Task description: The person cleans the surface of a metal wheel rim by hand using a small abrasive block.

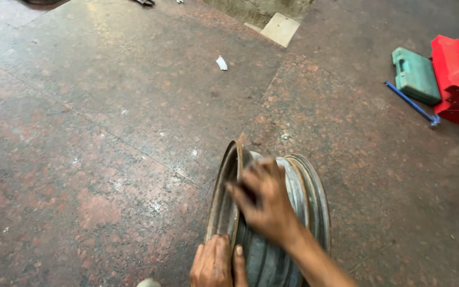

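A bare steel wheel rim (306, 191) stands upright on its edge on the reddish stone floor, near the bottom centre of the head view. Its left flange looks rusty and brown. My right hand (264, 199) lies across the top of the rim's barrel, fingers spread toward the left flange. My left hand (213, 263) grips the lower part of that left flange, thumb against the barrel. The rim's bottom is cut off by the frame edge.
A red metal toolbox (455, 79), a green plastic case (415, 74) and a blue-handled tool (411, 103) lie at the right. A scrap of white paper (221, 62) and a pale tile (280, 29) by a pit edge lie farther away.
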